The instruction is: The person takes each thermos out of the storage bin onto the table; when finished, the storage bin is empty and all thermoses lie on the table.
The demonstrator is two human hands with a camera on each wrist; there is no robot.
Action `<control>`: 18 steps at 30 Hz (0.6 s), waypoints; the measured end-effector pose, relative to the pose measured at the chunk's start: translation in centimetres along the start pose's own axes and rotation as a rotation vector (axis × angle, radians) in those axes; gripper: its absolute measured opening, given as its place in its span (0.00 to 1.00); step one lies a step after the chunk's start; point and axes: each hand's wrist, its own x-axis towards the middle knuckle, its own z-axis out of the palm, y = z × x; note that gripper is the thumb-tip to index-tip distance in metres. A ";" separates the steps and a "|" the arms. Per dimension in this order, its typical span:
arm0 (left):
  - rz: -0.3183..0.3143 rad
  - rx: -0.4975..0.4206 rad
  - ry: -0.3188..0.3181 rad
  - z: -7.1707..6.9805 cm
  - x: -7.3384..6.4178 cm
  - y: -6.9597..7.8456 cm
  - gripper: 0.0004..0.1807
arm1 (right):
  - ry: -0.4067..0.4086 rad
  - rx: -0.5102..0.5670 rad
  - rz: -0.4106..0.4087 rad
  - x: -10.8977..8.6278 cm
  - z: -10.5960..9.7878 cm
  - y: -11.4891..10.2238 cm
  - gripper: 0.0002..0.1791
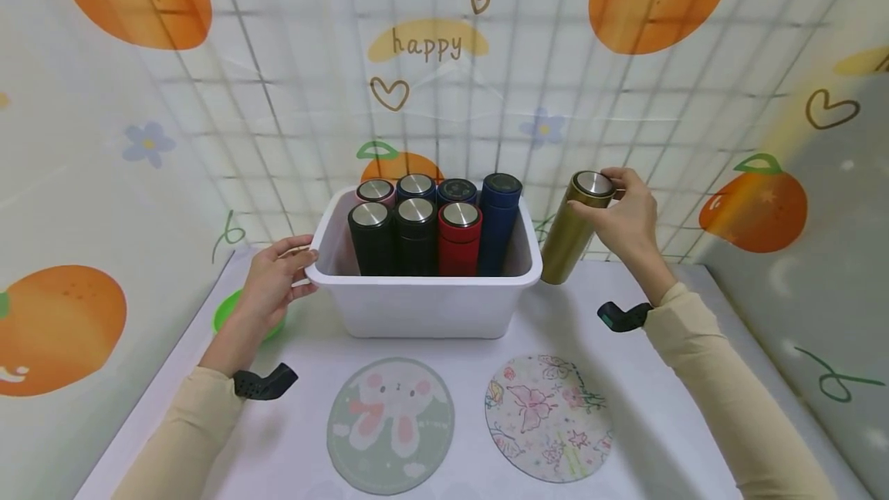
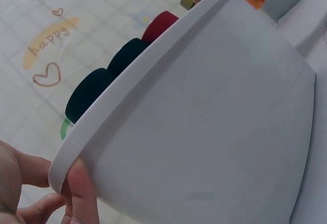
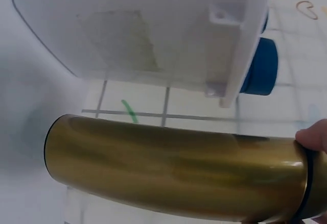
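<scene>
Gold bottle (image 1: 571,241), steel top, right of centre in the frame, just beside the white tub (image 1: 427,307) and apart from it. Leans, top toward frame right. Right-hand grip (image 1: 630,211) is closed round its top end, spread only as wide as the bottle; right wrist view has the thumb at the dark seam (image 3: 308,183) under the lid. From here can't tell if the base touches the counter (image 1: 305,454).

Left-hand grip (image 1: 278,272) pinches the tub's rim at left of centre, digits curled about the lip, nothing else in it. Good brace, I'd say: light pressure, no tipping, since seven bottles stand inside.

Doing it well: hold is high, so the bottom probably swings; slow moves, and straighten the lean before any weight goes on the base. Squeeze the body more than the lid, in case the lid turns. Mind the gap to the tub wall; the tall navy bottle (image 1: 500,226) sits inside that end, easy to knock if the gold one crosses the rim low. Round bunny mat (image 1: 390,427) and butterfly mat (image 1: 549,419), lower middle, lie well clear of the base.
</scene>
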 end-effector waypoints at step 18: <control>0.005 0.007 0.005 -0.1 0.0 -0.1 0.23 | -0.034 -0.053 0.034 1.5 3.1 2.1 0.40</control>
